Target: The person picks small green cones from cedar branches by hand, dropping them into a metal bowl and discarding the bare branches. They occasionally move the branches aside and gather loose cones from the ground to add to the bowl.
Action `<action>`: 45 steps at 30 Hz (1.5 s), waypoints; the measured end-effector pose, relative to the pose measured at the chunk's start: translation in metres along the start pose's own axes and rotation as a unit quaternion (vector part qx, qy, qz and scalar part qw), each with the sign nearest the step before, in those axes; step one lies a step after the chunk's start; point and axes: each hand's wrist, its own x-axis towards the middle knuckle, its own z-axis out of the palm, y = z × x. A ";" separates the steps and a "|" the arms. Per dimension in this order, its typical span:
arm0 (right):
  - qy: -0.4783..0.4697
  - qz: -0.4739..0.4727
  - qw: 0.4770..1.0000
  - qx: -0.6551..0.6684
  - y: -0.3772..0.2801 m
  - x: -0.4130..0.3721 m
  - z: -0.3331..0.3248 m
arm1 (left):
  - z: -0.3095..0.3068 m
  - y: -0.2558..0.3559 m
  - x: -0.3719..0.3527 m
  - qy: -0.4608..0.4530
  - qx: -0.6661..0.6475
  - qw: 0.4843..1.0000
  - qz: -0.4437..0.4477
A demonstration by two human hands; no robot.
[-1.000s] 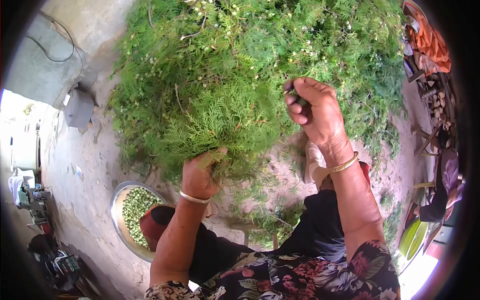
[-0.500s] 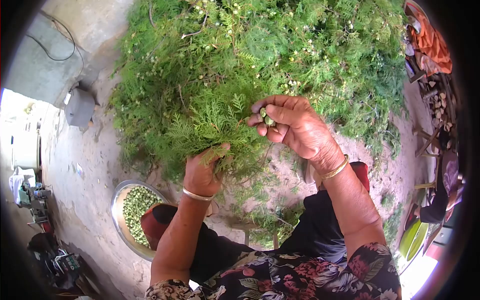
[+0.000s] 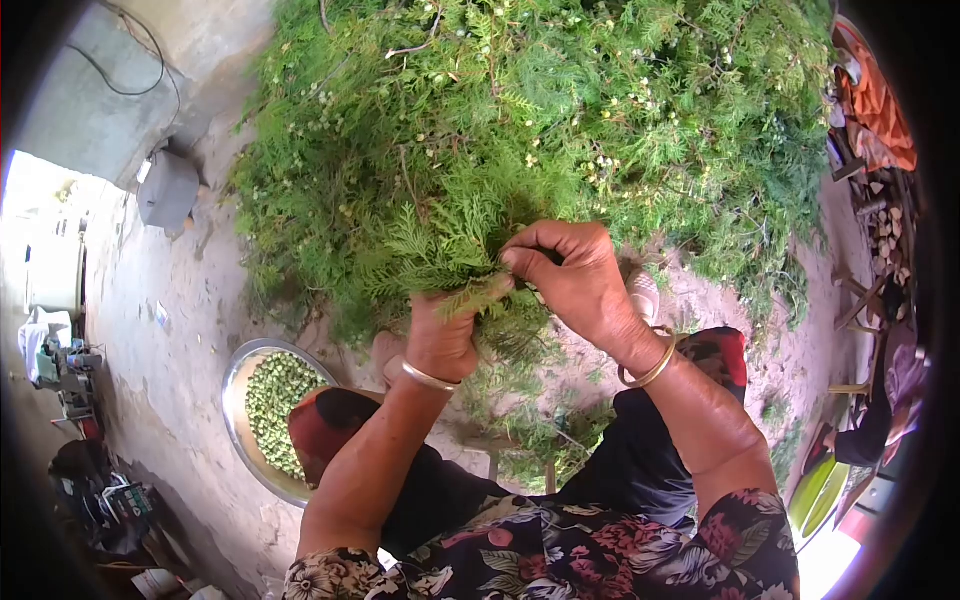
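Observation:
My left hand is closed around the lower stems of a leafy evergreen sprig with flat, scale-like foliage. Close against it on the right, my right hand has thumb and forefinger pinched together at the sprig's side. The other fingers curl inward, and the small green cones seen in them earlier are mostly hidden now. To the lower left, a wide metal bowl holds many green cones. Beyond both hands rises a large heap of cut evergreen branches dotted with pale cones.
A grey metal container stands on the concrete floor at left. On the right are stacked firewood, an orange cloth and a green basin. Loose sprigs lie between my legs.
My right hand has moved down to the sprig and pinched its fingers, turning the cones out of sight. My left hand has shifted right with the sprig, bringing both hands together.

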 end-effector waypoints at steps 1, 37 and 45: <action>-0.009 0.002 1.000 -0.018 0.000 -0.001 0.000 | -0.001 -0.003 0.000 -0.001 -0.008 1.000 0.015; 0.059 0.111 0.920 0.372 -0.008 0.023 -0.057 | 0.000 0.029 -0.004 0.033 -0.065 0.987 -0.143; -0.035 0.137 0.966 0.218 -0.021 0.011 -0.045 | -0.003 0.035 -0.001 0.051 -0.070 0.989 -0.119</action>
